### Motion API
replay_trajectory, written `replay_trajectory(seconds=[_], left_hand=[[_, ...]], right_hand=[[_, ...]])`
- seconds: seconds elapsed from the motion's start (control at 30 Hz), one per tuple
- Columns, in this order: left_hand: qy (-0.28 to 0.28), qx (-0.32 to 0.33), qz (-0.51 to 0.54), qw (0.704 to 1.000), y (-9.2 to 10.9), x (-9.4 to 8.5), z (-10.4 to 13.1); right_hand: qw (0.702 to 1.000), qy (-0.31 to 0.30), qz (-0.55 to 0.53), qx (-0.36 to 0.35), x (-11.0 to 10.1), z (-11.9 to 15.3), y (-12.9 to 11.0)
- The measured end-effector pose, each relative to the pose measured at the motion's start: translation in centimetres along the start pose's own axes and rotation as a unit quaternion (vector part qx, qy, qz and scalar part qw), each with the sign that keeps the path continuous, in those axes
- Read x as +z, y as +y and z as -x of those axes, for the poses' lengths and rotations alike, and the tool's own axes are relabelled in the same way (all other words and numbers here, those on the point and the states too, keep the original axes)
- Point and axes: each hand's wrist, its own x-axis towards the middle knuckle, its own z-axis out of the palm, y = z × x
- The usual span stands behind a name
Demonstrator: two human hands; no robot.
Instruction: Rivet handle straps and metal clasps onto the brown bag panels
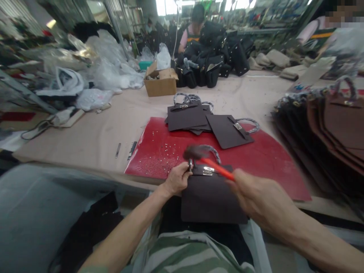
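Observation:
My right hand (251,187) grips the red handle of a hammer (218,167), whose dark head is blurred. The head hovers just above my left hand (178,179). Between the closed fingers and thumb of that hand, a short shiny metal punch (190,164) stands upright at the upper left of a dark brown bag panel (212,199). This panel has a silver clasp (208,171) and a wrapped handle (214,151). It lies partly on a red mat (273,170) and juts over the table's front edge toward my lap.
Small metal studs (166,149) are scattered on the mat's left. Other brown panels (187,117) lie behind it. Stacked bag panels (341,125) line the right. A cardboard box (160,85), black bags (210,64) and a co-worker (196,26) are farther back.

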Motion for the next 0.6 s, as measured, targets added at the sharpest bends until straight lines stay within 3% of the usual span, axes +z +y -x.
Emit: replay_trajectory(seconds=[0.1,0.23,0.37,0.5,0.6], left_hand=[[-0.003,0.002,-0.004,1.000,-0.1,0.1,0.2],[0.021,-0.004,0.003,1.000,-0.3,0.2,0.5],[0.020,0.004,-0.004,1.000,-0.6,0.2,0.8],[0.017,0.007,-0.024,1.000,-0.6,0.1,1.0],[0.016,0.020,-0.044,0.999,-0.6,-0.1,1.0]], right_hand=[[0.997,-0.060,-0.035,0.041,1.9,0.8,2.1],[0.964,-0.110,-0.124,0.207,3.4,2.2,7.3],[0.929,-0.115,-0.080,0.343,5.4,3.6,12.2],[0.936,-0.057,0.001,0.347,7.1,4.0,13.4],[0.968,-0.035,-0.013,0.250,8.9,3.1,11.7]])
